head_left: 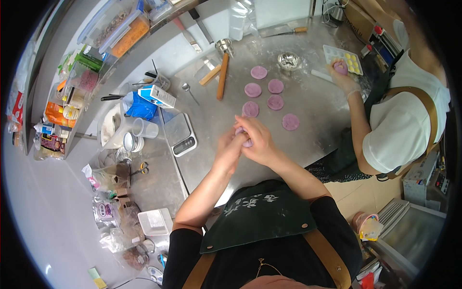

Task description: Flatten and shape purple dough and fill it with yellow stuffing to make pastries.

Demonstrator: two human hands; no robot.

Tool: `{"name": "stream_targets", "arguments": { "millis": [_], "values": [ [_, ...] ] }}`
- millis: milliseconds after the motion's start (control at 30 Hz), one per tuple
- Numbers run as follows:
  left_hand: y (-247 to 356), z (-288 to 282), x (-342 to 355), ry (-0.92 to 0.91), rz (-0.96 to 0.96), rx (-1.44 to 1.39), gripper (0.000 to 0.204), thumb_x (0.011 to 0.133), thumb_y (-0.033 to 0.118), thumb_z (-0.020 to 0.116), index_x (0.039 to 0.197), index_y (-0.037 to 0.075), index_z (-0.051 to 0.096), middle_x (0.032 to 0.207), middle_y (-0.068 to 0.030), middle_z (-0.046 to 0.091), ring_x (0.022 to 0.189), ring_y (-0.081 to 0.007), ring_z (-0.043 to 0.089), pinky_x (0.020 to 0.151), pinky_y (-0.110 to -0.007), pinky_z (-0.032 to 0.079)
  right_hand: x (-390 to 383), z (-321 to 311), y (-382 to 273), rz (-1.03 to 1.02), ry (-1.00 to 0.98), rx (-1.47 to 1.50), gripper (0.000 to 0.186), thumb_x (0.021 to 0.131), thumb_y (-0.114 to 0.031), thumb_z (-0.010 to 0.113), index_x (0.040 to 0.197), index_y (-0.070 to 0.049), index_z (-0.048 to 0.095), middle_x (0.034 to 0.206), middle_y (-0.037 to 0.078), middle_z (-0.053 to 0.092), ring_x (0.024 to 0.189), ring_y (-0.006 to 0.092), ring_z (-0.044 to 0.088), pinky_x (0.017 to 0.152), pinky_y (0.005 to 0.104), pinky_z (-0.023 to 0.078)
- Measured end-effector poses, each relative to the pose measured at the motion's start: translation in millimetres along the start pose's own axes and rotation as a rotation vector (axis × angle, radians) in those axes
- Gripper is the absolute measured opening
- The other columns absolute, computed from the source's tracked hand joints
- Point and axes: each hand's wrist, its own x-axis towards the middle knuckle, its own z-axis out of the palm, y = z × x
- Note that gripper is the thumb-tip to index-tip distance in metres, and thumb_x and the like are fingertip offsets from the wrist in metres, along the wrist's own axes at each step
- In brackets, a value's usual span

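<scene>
Both hands — left hand (230,147), right hand (257,139) — grip closed around a purple dough piece (247,142) above the steel table (313,101)

Beneath both hands the table (308,106) is brushed, dull-shining metal; ahead, soft matt purple dough discs (275,86) (flour-dusted) lie right of a smooth wooden rolling pin (222,76).

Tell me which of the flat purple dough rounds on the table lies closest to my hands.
The purple dough round just beyond your right hand is closest. It is the lower left one of the group; the other five lie farther up or off to the right.
</scene>
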Motion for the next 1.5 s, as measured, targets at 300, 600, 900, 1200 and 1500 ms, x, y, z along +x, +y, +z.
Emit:
{"name": "stream_targets", "arguments": {
  "millis": [300, 600, 900, 1200, 1500],
  "values": [
    [23.3, -7.1, -3.4, -0.119, 0.030, 0.299, 0.032, 0.090, 0.007, 0.056, 0.120, -0.004, 0.057, 0.107, -0.0065, 0.063, 0.097, -0.0123, 0.059, 0.086, -0.026, 0.047, 13.9, -16.0, -17.1, 0.112, -0.029, 0.163, 0.073, 0.066, 0.005, 0.071, 0.134, -0.002, 0.046, 0.106, 0.012, 0.065, 0.093, 0.0294, 0.065, 0.085, 0.0372, 0.052],
    [24.5, -13.6, -1.7, -0.180, 0.029, 0.174, 0.040, 0.090, 0.007, 0.055, 0.129, -0.002, 0.051, 0.111, -0.0065, 0.060, 0.099, -0.0115, 0.057, 0.086, -0.025, 0.047, 10.0, -7.3, -22.5, 0.086, 0.013, 0.120, 0.067, 0.065, -0.001, 0.076, 0.127, -0.002, 0.050, 0.102, 0.012, 0.065, 0.096, 0.0330, 0.063, 0.102, 0.0456, 0.045],
    [0.6, 1.2, -4.0, 0.033, -0.006, -0.148, 0.034, 0.086, 0.010, 0.057, 0.117, -0.003, 0.056, 0.108, -0.0074, 0.060, 0.100, -0.0135, 0.057, 0.085, -0.028, 0.047, 3.6, -0.5, -1.3, 0.030, -0.021, 0.018, 0.070, 0.066, -0.006, 0.077, 0.130, -0.003, 0.049, 0.109, 0.012, 0.064, 0.102, 0.0334, 0.061, 0.105, 0.0490, 0.041],
    [13.9, -25.3, 7.2, -0.184, -0.010, 0.248, 0.033, 0.087, 0.009, 0.056, 0.118, -0.003, 0.057, 0.103, -0.0077, 0.063, 0.094, -0.0137, 0.061, 0.079, -0.026, 0.050, 15.5, -7.2, -12.8, 0.014, -0.085, 0.046, 0.065, 0.065, -0.002, 0.074, 0.127, -0.002, 0.052, 0.100, 0.012, 0.066, 0.093, 0.0320, 0.064, 0.101, 0.0476, 0.046],
    [17.4, -29.8, 7.1, -0.241, -0.044, 0.202, 0.031, 0.087, 0.009, 0.058, 0.116, -0.003, 0.057, 0.103, -0.0079, 0.063, 0.093, -0.0139, 0.062, 0.078, -0.027, 0.051, 18.0, -8.8, -18.9, 0.004, -0.026, 0.047, 0.064, 0.066, -0.001, 0.075, 0.126, -0.002, 0.053, 0.100, 0.012, 0.068, 0.094, 0.0292, 0.066, 0.100, 0.0450, 0.046]
  ]
}}
